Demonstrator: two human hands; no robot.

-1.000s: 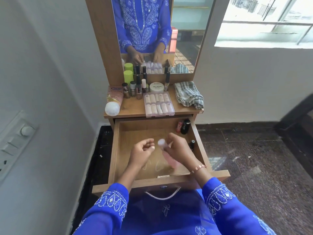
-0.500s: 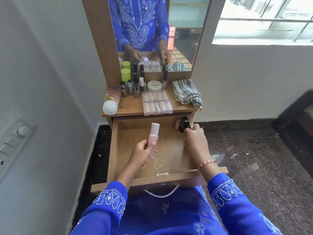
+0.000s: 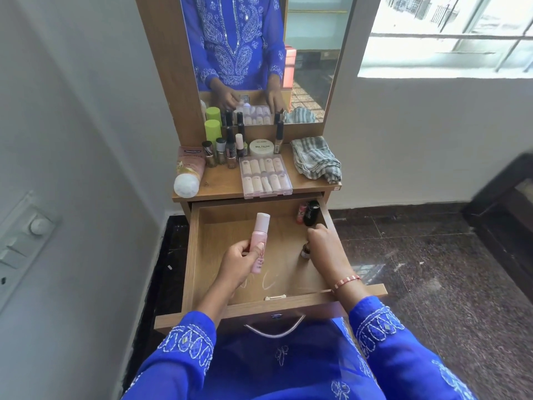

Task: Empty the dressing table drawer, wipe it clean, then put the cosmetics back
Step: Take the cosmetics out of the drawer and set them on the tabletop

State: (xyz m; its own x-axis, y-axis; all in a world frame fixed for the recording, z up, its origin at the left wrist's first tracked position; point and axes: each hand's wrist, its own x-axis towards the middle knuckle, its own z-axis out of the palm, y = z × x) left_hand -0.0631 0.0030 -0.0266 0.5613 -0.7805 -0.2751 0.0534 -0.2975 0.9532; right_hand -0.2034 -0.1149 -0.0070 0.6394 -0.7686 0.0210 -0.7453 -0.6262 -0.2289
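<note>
Fingers [image 3: 253, 249] grip upright pink bottle [image 3: 258, 242], white-capped.

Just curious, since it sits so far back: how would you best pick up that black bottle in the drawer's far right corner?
Grip the black bottle around its upper body, coming from above and the left. It stands upright, tight against the drawer's right wall, with a small red bottle close on its left, so only the top is really free.

A window [image 3: 450, 36], wall switches [image 3: 20, 243], stone floor [image 3: 432, 284].
</note>
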